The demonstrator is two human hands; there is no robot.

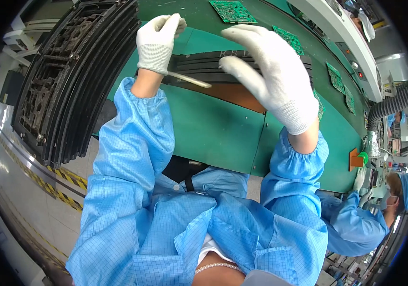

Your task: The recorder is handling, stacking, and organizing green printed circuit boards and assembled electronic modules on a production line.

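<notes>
Dark fixture (pixel 201 66) between left hand (pixel 158 34), curled, hold unclear, and right hand (pixel 274 66), spread wide

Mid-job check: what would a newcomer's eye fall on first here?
Probably the white-gloved hands: the left hand curled above left of centre, the right hand spread right of centre. Next, the dark frames stacked at upper left, and green boards along the top and right.

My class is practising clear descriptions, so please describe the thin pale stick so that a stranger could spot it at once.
Over the green bench, find the person's white-gloved left hand. From beside that glove's cuff, the thin stick slants slightly down to the right. Being pale and narrow, it stands out from the dark slats nearby.
</notes>
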